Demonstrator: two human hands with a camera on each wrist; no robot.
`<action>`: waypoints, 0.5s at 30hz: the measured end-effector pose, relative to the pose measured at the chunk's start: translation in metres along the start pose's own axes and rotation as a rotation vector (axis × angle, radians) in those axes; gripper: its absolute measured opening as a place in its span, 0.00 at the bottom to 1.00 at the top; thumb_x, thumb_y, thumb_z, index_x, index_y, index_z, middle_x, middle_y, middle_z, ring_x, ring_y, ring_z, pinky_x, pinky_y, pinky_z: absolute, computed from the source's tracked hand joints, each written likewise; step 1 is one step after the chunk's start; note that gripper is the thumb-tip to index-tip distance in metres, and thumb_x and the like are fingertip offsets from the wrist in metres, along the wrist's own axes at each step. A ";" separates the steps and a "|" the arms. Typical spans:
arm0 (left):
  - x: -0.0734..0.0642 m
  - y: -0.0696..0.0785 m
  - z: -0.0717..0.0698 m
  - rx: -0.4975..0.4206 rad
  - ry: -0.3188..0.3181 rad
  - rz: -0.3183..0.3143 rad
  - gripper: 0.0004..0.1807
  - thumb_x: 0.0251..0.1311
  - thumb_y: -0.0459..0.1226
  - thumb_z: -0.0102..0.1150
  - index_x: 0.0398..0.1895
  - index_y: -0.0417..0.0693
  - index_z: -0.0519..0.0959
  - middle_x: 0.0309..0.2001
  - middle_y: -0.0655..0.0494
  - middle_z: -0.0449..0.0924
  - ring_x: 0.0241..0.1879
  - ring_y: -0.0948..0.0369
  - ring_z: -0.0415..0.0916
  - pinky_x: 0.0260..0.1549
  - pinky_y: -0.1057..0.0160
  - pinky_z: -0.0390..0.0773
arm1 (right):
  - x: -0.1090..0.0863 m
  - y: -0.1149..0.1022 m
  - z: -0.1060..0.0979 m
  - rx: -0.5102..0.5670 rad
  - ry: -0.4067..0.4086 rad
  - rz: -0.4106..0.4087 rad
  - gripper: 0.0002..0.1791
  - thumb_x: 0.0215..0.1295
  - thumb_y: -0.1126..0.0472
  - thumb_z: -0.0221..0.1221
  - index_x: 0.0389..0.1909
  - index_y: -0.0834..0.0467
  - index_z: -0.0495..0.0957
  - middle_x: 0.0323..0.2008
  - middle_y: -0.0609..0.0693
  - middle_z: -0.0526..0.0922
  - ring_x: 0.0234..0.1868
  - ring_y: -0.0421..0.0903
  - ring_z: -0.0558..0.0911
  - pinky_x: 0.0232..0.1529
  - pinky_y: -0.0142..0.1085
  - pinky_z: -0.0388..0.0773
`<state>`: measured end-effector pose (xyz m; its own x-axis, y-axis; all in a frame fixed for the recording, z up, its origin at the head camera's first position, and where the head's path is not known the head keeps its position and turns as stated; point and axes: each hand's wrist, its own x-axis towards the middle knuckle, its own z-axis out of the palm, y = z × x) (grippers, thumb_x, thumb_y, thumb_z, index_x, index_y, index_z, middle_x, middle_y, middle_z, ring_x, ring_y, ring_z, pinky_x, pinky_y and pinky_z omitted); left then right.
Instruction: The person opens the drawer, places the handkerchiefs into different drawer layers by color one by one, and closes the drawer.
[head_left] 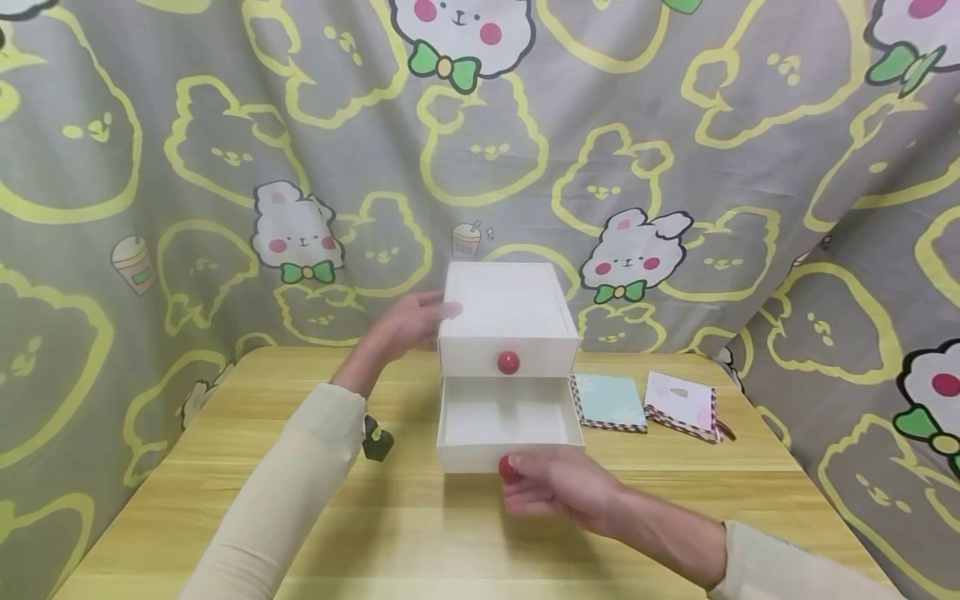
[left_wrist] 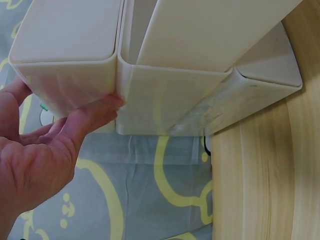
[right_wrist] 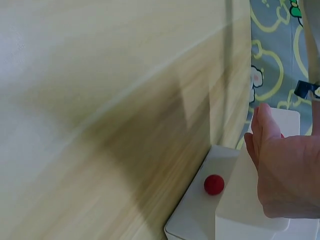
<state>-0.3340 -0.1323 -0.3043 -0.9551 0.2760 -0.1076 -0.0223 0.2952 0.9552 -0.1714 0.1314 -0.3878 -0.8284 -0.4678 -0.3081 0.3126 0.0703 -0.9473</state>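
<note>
A small white drawer cabinet [head_left: 502, 300] with red knobs stands on the wooden table. Its middle drawer [head_left: 513, 457] is pulled out, and the inside shows bare white walls. At that drawer's front, my right hand [head_left: 570, 487] pinches the red knob [head_left: 507, 471] between thumb and fingers. My left hand [head_left: 408, 323] rests against the left side of the cabinet's upper tier. In the left wrist view, the left hand [left_wrist: 50, 155] touches the side wall with extended fingers. Below the pulled-out drawer, the right wrist view shows the bottom drawer's red knob [right_wrist: 214, 185].
Right of the cabinet, a light blue cloth square [head_left: 609, 402] with a checked edge lies flat on the table [head_left: 390, 533]. Beside it is a pink-and-white cloth square [head_left: 681, 404]. A patterned grey curtain [head_left: 360, 167] hangs behind and at both sides.
</note>
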 end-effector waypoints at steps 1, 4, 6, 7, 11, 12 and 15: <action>0.000 0.000 0.000 0.001 -0.001 0.000 0.42 0.69 0.50 0.61 0.80 0.48 0.55 0.66 0.40 0.75 0.65 0.44 0.74 0.60 0.47 0.81 | -0.002 0.001 0.001 0.002 0.000 0.002 0.28 0.75 0.57 0.56 0.63 0.77 0.69 0.46 0.63 0.85 0.45 0.52 0.87 0.53 0.45 0.87; 0.000 0.000 0.000 0.005 -0.001 -0.003 0.43 0.69 0.51 0.61 0.80 0.48 0.55 0.66 0.40 0.75 0.66 0.44 0.74 0.60 0.47 0.81 | -0.006 0.004 0.003 0.008 0.001 0.006 0.29 0.75 0.56 0.56 0.62 0.77 0.69 0.46 0.64 0.85 0.45 0.53 0.87 0.53 0.45 0.87; -0.001 0.000 -0.001 0.008 -0.004 -0.003 0.43 0.69 0.51 0.61 0.81 0.48 0.54 0.66 0.40 0.75 0.66 0.44 0.74 0.60 0.47 0.81 | -0.009 0.005 0.004 0.013 -0.001 0.008 0.29 0.75 0.56 0.56 0.63 0.77 0.69 0.46 0.64 0.85 0.46 0.54 0.87 0.53 0.45 0.87; -0.001 0.000 -0.001 0.008 -0.008 -0.002 0.43 0.69 0.51 0.60 0.81 0.47 0.54 0.67 0.40 0.75 0.66 0.44 0.74 0.60 0.47 0.81 | -0.010 0.005 0.004 0.014 -0.005 0.010 0.29 0.75 0.56 0.56 0.63 0.77 0.69 0.46 0.64 0.85 0.46 0.54 0.87 0.53 0.45 0.87; 0.000 0.000 -0.001 0.002 -0.010 0.002 0.43 0.70 0.50 0.60 0.81 0.47 0.54 0.66 0.40 0.75 0.66 0.44 0.74 0.60 0.48 0.81 | -0.013 0.006 0.006 0.025 -0.016 0.016 0.28 0.75 0.57 0.56 0.62 0.78 0.69 0.45 0.63 0.85 0.46 0.53 0.87 0.52 0.45 0.87; 0.000 0.000 -0.001 0.003 -0.009 0.003 0.42 0.70 0.50 0.60 0.81 0.47 0.54 0.66 0.39 0.75 0.66 0.44 0.74 0.60 0.48 0.81 | -0.013 0.006 0.006 0.027 -0.018 0.018 0.28 0.75 0.57 0.55 0.62 0.78 0.69 0.45 0.62 0.86 0.45 0.52 0.87 0.52 0.45 0.87; -0.001 0.000 0.000 -0.001 -0.002 -0.001 0.42 0.70 0.50 0.60 0.81 0.47 0.54 0.66 0.39 0.75 0.65 0.44 0.74 0.60 0.48 0.81 | -0.014 0.006 0.006 0.029 -0.018 0.019 0.29 0.76 0.57 0.55 0.62 0.78 0.69 0.44 0.62 0.86 0.45 0.52 0.87 0.52 0.44 0.87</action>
<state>-0.3332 -0.1321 -0.3039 -0.9546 0.2774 -0.1088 -0.0231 0.2949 0.9553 -0.1548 0.1328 -0.3888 -0.8135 -0.4828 -0.3242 0.3420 0.0537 -0.9382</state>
